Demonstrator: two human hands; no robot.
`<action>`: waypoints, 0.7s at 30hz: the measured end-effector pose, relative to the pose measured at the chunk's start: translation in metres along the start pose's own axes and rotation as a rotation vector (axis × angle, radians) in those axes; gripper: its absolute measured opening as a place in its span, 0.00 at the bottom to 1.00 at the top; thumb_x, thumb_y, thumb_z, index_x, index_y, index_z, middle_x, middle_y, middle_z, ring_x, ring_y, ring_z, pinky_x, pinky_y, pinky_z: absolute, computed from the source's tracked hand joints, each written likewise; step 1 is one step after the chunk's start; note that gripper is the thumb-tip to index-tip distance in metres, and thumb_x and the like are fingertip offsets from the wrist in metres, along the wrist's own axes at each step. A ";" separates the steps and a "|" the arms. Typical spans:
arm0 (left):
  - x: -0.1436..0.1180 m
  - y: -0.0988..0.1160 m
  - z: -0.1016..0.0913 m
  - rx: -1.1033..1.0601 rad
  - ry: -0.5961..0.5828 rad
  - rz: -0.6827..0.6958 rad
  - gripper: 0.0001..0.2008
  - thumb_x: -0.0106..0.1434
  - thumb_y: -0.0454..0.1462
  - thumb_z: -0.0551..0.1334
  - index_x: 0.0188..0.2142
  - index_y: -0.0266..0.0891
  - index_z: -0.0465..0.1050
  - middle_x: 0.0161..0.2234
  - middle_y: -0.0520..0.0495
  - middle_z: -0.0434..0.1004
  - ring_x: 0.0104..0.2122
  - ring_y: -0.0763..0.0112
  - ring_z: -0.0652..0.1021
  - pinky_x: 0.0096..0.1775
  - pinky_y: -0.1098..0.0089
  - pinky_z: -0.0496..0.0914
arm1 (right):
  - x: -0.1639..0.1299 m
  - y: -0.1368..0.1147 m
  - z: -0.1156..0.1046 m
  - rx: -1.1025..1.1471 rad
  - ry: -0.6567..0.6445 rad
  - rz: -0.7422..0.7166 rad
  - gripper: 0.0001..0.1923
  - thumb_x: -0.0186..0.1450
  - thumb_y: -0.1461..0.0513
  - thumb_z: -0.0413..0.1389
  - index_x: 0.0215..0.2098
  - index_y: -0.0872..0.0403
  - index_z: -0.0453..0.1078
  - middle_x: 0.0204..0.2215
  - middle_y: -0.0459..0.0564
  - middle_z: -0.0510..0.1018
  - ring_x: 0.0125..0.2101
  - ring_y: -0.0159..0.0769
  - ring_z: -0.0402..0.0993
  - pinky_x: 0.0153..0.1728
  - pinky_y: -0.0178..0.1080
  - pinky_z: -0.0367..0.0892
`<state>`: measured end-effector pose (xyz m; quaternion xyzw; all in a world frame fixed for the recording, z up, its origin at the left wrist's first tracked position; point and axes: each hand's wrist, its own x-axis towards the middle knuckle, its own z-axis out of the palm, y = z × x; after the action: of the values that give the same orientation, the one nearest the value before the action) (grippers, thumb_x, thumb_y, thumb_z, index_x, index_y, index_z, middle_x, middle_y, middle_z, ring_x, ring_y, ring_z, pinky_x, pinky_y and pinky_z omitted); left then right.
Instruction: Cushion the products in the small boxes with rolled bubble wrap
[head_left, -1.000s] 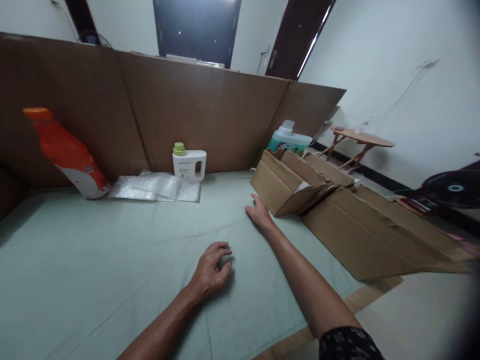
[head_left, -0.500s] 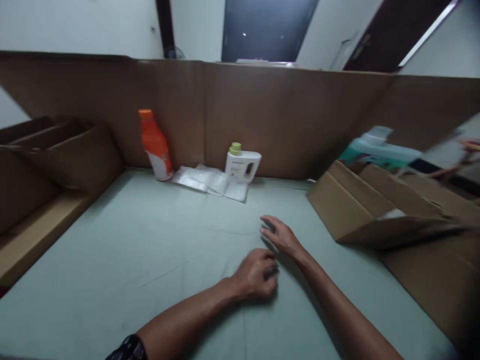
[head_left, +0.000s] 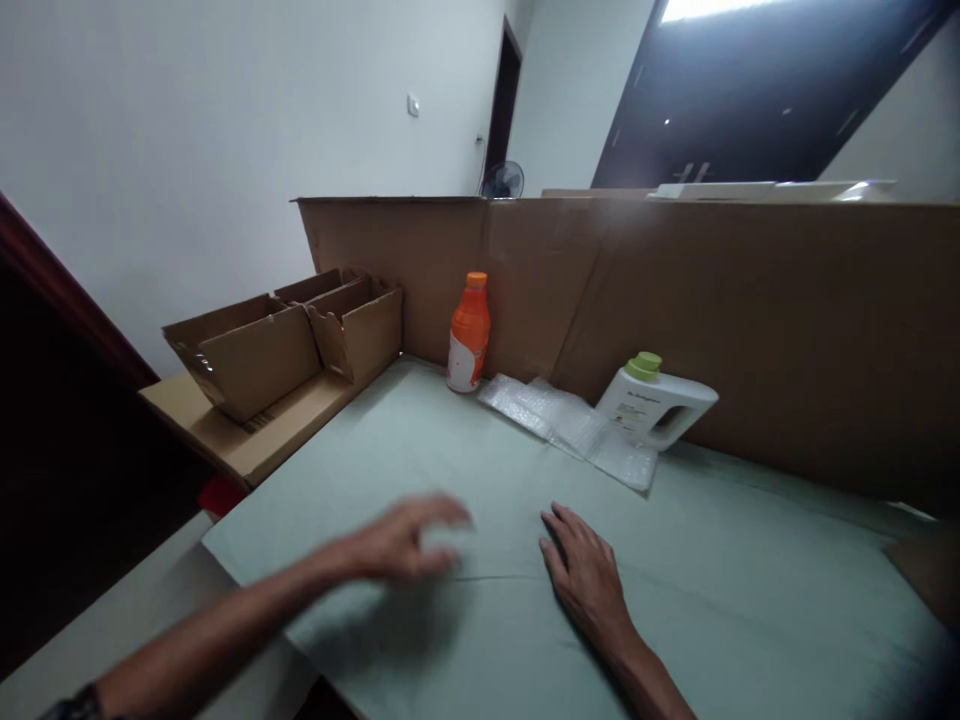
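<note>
Your left hand [head_left: 401, 545], blurred, fingers loosely curled and empty, hovers nearer the open cardboard boxes [head_left: 285, 335] far left; your right hand [head_left: 589, 580] rests flat, fingers slightly spread, on the green cloth [head_left: 750, 600].

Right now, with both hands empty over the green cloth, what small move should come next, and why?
Probably carry the left hand on toward the open boxes at the cloth's left edge. It is blurred and raised off the cloth, holding nothing, while the right hand lies flat. The bottles are farther back.
</note>
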<state>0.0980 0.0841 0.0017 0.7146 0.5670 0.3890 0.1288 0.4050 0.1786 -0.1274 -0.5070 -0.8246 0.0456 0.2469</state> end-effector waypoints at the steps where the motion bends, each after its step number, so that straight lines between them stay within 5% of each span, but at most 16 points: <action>1: 0.024 -0.021 -0.027 0.034 0.058 -0.046 0.14 0.70 0.41 0.60 0.53 0.40 0.72 0.53 0.41 0.74 0.44 0.64 0.78 0.47 0.58 0.76 | -0.002 -0.001 0.002 -0.009 0.018 -0.007 0.20 0.68 0.57 0.48 0.52 0.49 0.75 0.58 0.56 0.76 0.58 0.49 0.72 0.55 0.54 0.66; 6: 0.138 -0.098 -0.149 0.273 0.370 -0.228 0.24 0.64 0.34 0.64 0.58 0.28 0.65 0.64 0.33 0.63 0.56 0.54 0.72 0.61 0.50 0.63 | -0.004 0.005 0.006 -0.043 0.047 -0.012 0.19 0.67 0.56 0.48 0.51 0.47 0.76 0.56 0.54 0.78 0.56 0.49 0.73 0.53 0.54 0.68; 8: 0.165 -0.117 -0.173 0.493 0.286 -0.334 0.20 0.64 0.39 0.65 0.51 0.25 0.70 0.59 0.35 0.70 0.57 0.51 0.72 0.59 0.52 0.64 | -0.004 0.007 0.006 -0.057 0.047 -0.013 0.19 0.67 0.56 0.48 0.51 0.47 0.76 0.56 0.54 0.78 0.55 0.50 0.73 0.53 0.54 0.68; 11: 0.187 -0.135 -0.182 0.619 0.124 -0.459 0.17 0.63 0.44 0.66 0.36 0.28 0.75 0.42 0.43 0.81 0.47 0.54 0.78 0.51 0.57 0.69 | -0.004 0.007 0.006 -0.069 0.044 -0.015 0.20 0.68 0.56 0.48 0.52 0.49 0.76 0.56 0.55 0.78 0.55 0.50 0.74 0.53 0.53 0.68; 15: 0.193 -0.143 -0.176 0.592 0.084 -0.449 0.15 0.68 0.40 0.60 0.34 0.27 0.76 0.27 0.50 0.77 0.36 0.63 0.78 0.45 0.61 0.70 | -0.005 0.005 0.004 -0.073 0.034 -0.020 0.21 0.69 0.56 0.48 0.53 0.51 0.76 0.56 0.56 0.78 0.56 0.49 0.73 0.53 0.52 0.68; 21: 0.138 -0.120 -0.172 0.565 0.055 -0.293 0.11 0.60 0.38 0.59 0.26 0.35 0.75 0.28 0.49 0.75 0.32 0.67 0.74 0.40 0.69 0.67 | -0.003 -0.003 -0.003 -0.038 0.014 0.017 0.20 0.69 0.57 0.49 0.52 0.52 0.76 0.56 0.56 0.78 0.56 0.49 0.73 0.55 0.53 0.67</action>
<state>-0.1002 0.2044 0.0980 0.6220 0.7528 0.2126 -0.0352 0.4051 0.1737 -0.1246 -0.5189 -0.8192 0.0283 0.2426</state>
